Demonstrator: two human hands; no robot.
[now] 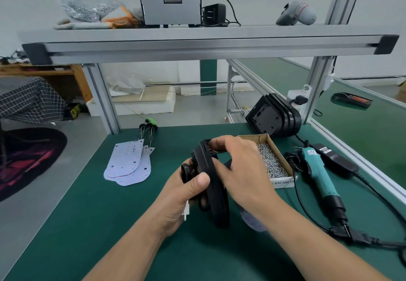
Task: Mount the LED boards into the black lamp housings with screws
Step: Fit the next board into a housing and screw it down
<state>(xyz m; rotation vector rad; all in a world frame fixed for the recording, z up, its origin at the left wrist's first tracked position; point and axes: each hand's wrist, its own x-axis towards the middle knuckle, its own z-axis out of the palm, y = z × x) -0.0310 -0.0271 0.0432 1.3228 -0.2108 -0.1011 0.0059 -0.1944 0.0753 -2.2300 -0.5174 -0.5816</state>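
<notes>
A black lamp housing point(216, 195) stands on edge above the green mat, held between both hands. My left hand point(186, 195) grips its left side, thumb on the rim, with a white connector showing under the palm. My right hand point(239, 166) curls over its top and right side, by thin wires. An LED board point(252, 220) peeks out under my right wrist. Loose LED boards point(129, 164) with wires lie to the left. Stacked black housings point(274, 118) lean at the back right. A cardboard box of screws point(272, 160) sits just right of my hands.
A teal electric screwdriver point(318, 171) with its black cable lies right of the screw box, beside a black power adapter point(336, 160). An aluminium shelf point(197, 43) crosses overhead. Frame posts point(105, 98) stand at the mat's back corners.
</notes>
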